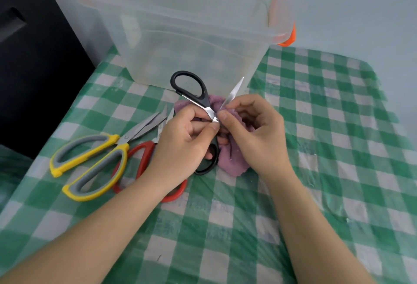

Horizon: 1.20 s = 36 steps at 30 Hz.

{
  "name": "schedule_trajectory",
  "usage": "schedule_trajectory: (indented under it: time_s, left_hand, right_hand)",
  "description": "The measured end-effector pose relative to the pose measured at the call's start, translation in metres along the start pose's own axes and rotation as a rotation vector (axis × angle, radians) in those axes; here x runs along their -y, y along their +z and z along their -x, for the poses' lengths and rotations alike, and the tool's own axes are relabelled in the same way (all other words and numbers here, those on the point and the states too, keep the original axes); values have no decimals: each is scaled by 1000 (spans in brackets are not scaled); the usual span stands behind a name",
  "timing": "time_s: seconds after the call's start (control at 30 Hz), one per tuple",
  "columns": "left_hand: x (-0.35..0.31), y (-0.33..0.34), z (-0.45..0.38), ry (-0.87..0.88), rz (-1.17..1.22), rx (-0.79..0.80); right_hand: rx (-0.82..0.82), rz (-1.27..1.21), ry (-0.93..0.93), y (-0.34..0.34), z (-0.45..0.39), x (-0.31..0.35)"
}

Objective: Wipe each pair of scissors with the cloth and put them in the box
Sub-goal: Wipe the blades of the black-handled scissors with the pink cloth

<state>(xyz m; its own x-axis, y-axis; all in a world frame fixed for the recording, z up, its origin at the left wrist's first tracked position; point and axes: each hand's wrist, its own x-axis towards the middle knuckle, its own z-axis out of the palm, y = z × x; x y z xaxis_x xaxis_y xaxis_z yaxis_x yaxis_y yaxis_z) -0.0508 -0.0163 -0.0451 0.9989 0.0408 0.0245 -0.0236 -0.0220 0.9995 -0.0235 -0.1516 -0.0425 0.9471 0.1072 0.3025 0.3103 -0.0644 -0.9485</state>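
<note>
Mid-counter, just before the box [180, 42], my left hand [182, 141] pinches the open black scissors [198, 96] near the pivot, right hand [252, 130] fingers pinching purple cloth [232, 162] round one blade; I'd wipe pivot-to-tip, clear of the edge.

- A table [316, 171] is covered by a green-and-white checked cloth under a clear plastic sheet, which is wrinkled and glossy in places.
- Faint bluish printed marks are seen through the sheet near the middle and at the far right.
- A plain pale blue-grey wall [361, 8] is seen beyond the far edge of the table.
- A dark, nearly black piece of furniture [29, 58] is seen at the far left, just beside the table's left edge.
- The scene is lit softly and evenly.
</note>
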Motion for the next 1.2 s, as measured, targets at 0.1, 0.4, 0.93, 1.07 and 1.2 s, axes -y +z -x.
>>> schedule_trajectory:
  time_s: [0.1, 0.4, 0.93, 1.07, 1.2]
  left_hand:
    - [0, 0, 0, -10, -23, 6]
    - [-1, 0, 0, -24, -74, 14]
    - [2, 1, 0, -17, -57, 8]
    - [2, 0, 0, -14, -87, 20]
    - [1, 0, -1, -25, -58, 18]
  right_hand:
    - [-49, 61, 14, 4, 1, -2]
    - [-159, 246, 23, 11, -1, -7]
    - [-58, 95, 59, 3, -1, -6]
    - [-109, 150, 55, 6, 0, -7]
    - [-113, 92, 64, 7, -2, -8]
